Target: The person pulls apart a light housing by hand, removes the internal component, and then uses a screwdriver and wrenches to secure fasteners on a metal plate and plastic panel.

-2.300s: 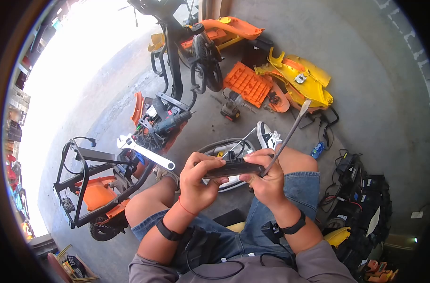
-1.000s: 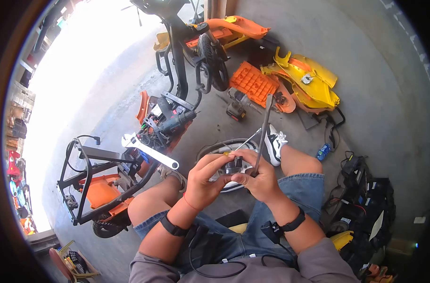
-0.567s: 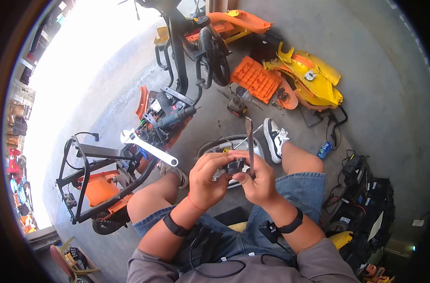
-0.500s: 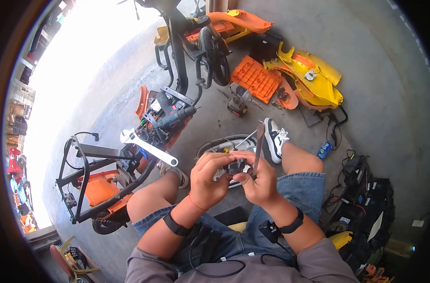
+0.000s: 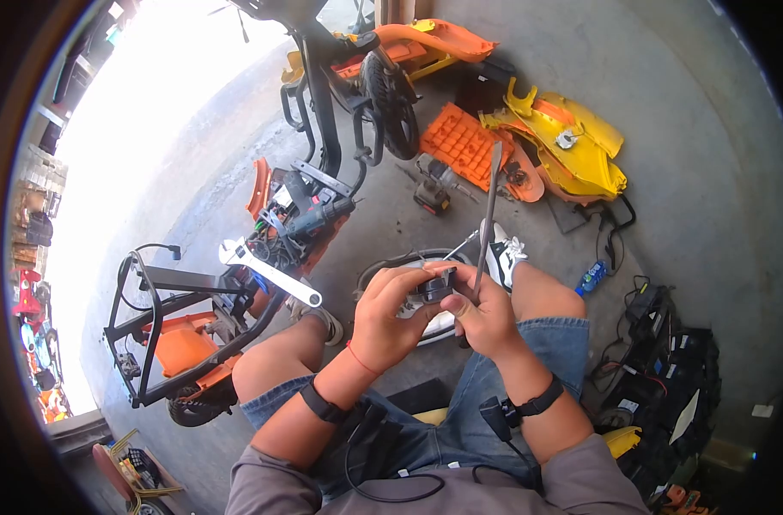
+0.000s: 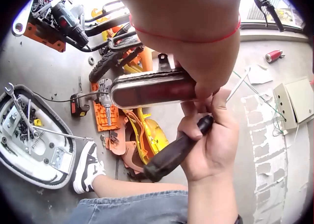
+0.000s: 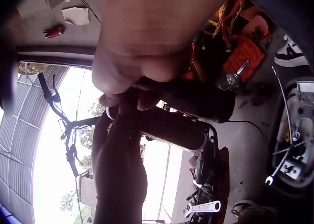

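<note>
Head view: the left hand (image 5: pixel 391 316) grips a dark oblong part (image 5: pixel 434 288) in front of the person's body; the right hand (image 5: pixel 489 321), beside it, holds a screwdriver (image 5: pixel 492 215), shaft pointing away from the body. Left wrist view: the part lies crosswise, a small bracket (image 6: pixel 164 62) at its upper edge; right fingers (image 6: pixel 223 108) curl round the screwdriver's black handle (image 6: pixel 169 158). Right wrist view: part and handle appear in shadow, near each other; contact between them cannot be told.

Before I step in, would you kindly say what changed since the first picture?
The glossy, dark oblong part has turned from broadside to nearly end-on in the head view; the black-handled metal screwdriver in the right hand has swung leftward. Both remain held; the silver adjustable wrench stayed put.
</note>
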